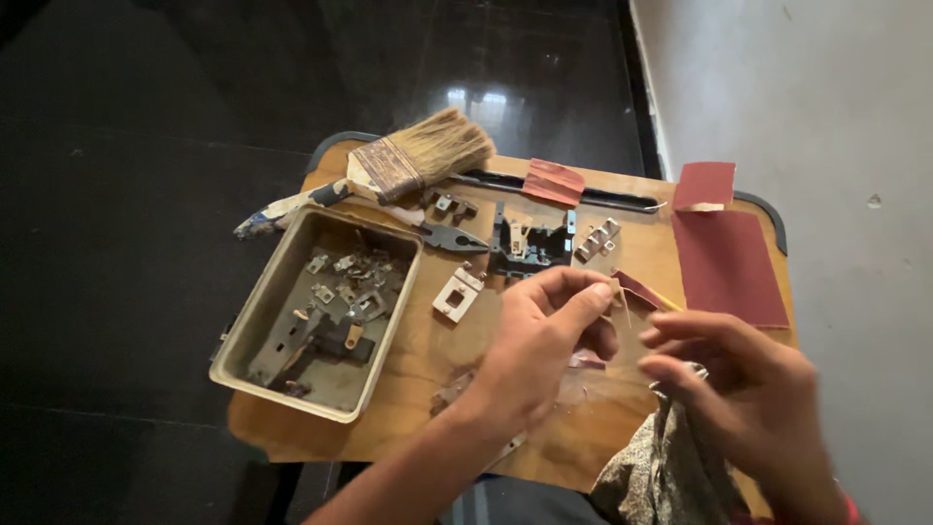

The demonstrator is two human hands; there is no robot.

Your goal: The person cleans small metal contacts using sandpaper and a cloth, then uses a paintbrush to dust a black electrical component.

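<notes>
Left hand pinches a folded sandpaper strip with closed fingers; right hand, fingers loosely open, touches a patterned cloth at 5 o'clock on the counter

Left hand: yours is bare, with no glove, ring or band on the fingers or wrist that show.
Left forearm: bare too, running down to the bottom edge of the frame with no sleeve on the stretch in view.
Right hand: bare as well, with no ring on the fingers you can see.
Right wrist: a thin strip of red shows at the lower right corner of the frame; whether it is a cuff or a band cannot be told.
Sharpness: your right hand is a little blurred, so finer marks on it cannot be made out.
</notes>
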